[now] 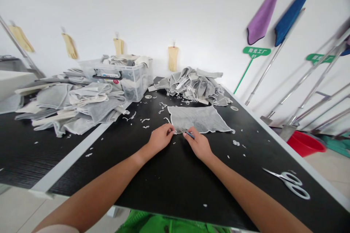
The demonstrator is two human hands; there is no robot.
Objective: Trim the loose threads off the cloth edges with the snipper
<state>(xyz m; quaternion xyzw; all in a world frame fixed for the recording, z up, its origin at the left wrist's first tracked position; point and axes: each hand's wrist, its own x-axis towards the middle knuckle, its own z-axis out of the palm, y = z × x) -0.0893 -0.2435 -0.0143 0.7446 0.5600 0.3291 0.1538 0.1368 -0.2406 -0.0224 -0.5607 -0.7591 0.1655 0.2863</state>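
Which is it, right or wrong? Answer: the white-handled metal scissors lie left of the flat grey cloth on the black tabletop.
Wrong side: the head view shows the white-handled metal scissors right of the flat grey cloth on the black tabletop.

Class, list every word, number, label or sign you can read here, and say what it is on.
"阳光工厂 01": rounded flat green sign.
"45L": round red sticker on the clear plastic box.
Blue-and-white label near that sticker: too small to read.
Second green sign: too blurred, partly hidden.
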